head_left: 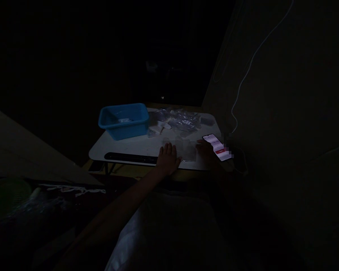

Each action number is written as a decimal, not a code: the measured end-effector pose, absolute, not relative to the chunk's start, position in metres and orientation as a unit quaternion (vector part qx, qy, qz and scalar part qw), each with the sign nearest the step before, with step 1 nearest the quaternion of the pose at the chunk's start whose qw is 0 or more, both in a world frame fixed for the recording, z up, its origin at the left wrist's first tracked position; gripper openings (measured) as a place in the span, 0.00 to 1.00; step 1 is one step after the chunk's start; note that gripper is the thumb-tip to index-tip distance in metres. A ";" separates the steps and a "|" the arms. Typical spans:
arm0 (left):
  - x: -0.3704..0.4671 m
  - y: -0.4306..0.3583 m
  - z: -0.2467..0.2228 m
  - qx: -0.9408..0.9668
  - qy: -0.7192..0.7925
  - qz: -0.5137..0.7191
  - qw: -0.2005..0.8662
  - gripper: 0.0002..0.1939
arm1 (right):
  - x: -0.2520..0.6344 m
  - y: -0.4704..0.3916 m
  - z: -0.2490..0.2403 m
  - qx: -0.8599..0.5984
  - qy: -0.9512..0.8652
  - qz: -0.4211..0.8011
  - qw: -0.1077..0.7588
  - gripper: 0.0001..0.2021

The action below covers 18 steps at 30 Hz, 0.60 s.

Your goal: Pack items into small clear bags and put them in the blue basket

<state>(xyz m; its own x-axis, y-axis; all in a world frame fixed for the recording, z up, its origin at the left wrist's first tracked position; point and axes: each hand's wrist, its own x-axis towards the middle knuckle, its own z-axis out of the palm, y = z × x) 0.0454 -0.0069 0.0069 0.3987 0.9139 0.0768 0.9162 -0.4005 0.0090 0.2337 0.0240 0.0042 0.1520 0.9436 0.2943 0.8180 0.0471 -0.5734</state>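
Note:
My left hand [168,159] lies flat near the front edge of a small white table [124,145], fingers stretched out. It presses on the left part of a clear, flat plastic bag [188,150]. At the bag's right edge is my right hand [205,151], in deep shadow; whether its fingers pinch the bag cannot be made out. Just right of that hand, a phone [218,146] glows with a lit screen. Behind the bag spreads a crumpled heap of clear plastic bags [180,119], with pale pieces [156,128] at its left.
A blue plastic basin [127,130] stands at the table's back left, something pale inside. A dark slot [130,157] runs along the front edge. A white cable [250,69] hangs down the right wall. On the lower left sits a dim green basket [8,195]. The room is very dark.

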 end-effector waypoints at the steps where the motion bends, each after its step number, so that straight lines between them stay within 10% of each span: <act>1: 0.045 -0.007 0.008 -0.836 -0.547 -0.035 0.018 0.32 | 0.231 0.024 0.005 -0.697 -0.643 0.082 0.307 0.13; 18: 0.042 -0.004 0.010 -0.858 -0.512 -0.039 0.007 0.30 | 0.221 0.019 0.011 -0.732 -0.666 -0.021 0.141 0.18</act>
